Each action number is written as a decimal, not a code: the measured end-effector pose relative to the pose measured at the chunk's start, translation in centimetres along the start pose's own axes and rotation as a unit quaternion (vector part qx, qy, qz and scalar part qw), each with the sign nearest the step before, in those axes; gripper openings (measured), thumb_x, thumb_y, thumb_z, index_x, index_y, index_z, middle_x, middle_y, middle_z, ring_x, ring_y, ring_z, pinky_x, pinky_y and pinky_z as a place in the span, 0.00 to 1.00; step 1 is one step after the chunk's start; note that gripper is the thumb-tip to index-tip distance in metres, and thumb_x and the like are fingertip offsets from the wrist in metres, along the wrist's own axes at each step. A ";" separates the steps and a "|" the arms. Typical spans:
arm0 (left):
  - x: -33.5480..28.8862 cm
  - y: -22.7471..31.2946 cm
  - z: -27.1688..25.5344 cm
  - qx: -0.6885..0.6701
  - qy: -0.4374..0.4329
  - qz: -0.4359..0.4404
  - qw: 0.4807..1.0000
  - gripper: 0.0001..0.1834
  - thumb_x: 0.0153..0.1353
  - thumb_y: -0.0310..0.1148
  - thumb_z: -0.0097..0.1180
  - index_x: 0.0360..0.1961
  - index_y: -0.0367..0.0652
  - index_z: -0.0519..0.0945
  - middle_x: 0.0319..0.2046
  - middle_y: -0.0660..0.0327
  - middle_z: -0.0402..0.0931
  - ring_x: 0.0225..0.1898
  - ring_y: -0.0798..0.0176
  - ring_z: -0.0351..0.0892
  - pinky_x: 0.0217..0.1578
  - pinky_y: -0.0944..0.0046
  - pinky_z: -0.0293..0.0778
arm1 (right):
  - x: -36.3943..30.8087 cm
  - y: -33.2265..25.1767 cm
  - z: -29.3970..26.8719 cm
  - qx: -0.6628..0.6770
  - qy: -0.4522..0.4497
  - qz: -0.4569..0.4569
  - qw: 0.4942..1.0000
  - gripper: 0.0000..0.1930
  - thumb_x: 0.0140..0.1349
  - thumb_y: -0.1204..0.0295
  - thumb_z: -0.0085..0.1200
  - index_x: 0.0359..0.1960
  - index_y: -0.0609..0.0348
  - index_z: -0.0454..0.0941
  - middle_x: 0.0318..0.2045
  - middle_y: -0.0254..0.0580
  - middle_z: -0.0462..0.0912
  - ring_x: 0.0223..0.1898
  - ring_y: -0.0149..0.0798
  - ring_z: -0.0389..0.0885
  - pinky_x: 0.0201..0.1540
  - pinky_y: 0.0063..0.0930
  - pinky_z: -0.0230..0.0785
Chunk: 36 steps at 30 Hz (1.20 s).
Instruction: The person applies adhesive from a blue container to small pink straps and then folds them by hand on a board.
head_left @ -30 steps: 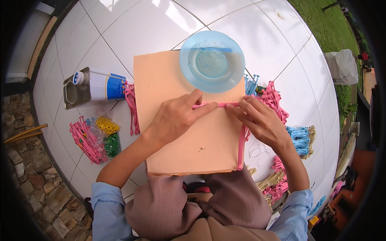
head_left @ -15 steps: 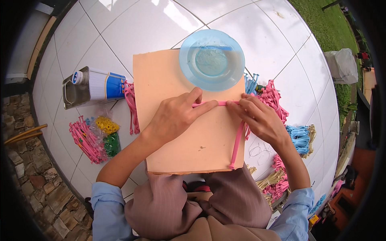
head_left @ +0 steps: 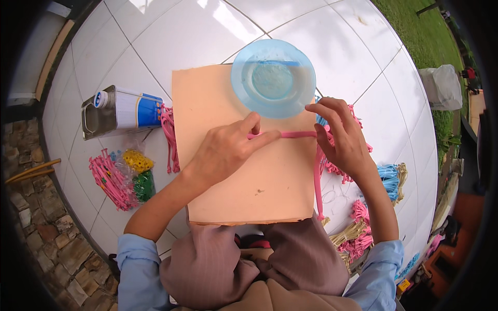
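Observation:
A narrow pink strap point(head_left: 298, 134) runs sideways over a peach-coloured board point(head_left: 244, 181) on my lap. My left hand point(head_left: 225, 150) rests on the board, its fingers closed on the strap's left end. Above the board's right edge is my right hand point(head_left: 342, 135), thumb and fingers apart. The strap passes by its thumb and then bends down along the board's edge; whether the thumb touches it I cannot tell. A translucent blue plate point(head_left: 241, 93) sits on the board's far right corner, with a clear patch of something in its middle.
On the left stand a metal can point(head_left: 124, 111), a pink strap bundle point(head_left: 111, 181), and bags of yellow pieces point(head_left: 137, 161) and green pieces point(head_left: 144, 185). On the right lie blue bundles point(head_left: 387, 179), beige bundles point(head_left: 350, 233) and more pink ones point(head_left: 358, 251) on white tiles point(head_left: 171, 31).
My right hand has moved right and its fingers have spread. The hanging part of the strap has swung right, past the board's edge. My left hand has stayed in place.

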<state>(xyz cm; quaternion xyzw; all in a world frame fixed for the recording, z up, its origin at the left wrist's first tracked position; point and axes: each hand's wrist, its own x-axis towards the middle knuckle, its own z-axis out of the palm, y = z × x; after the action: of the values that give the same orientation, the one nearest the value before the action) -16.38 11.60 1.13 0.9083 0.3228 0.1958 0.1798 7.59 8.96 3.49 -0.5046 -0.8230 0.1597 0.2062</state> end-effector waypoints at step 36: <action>0.3 0.1 -0.6 -0.045 -0.038 -0.004 0.998 0.23 0.46 0.32 0.56 0.48 0.49 0.77 0.31 0.60 0.66 0.30 0.62 0.78 0.27 0.63 0.76 | 7.7 0.7 0.8 -0.111 -0.067 -0.081 0.988 0.36 0.38 0.46 0.64 0.52 0.44 0.72 0.59 0.44 0.61 0.57 0.52 0.59 0.62 0.48 0.53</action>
<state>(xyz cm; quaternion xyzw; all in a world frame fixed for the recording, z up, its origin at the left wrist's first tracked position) -16.44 11.81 1.80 0.9047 0.3101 0.1754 0.2336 4.61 16.13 3.82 -0.4446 -0.8855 0.0839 0.1058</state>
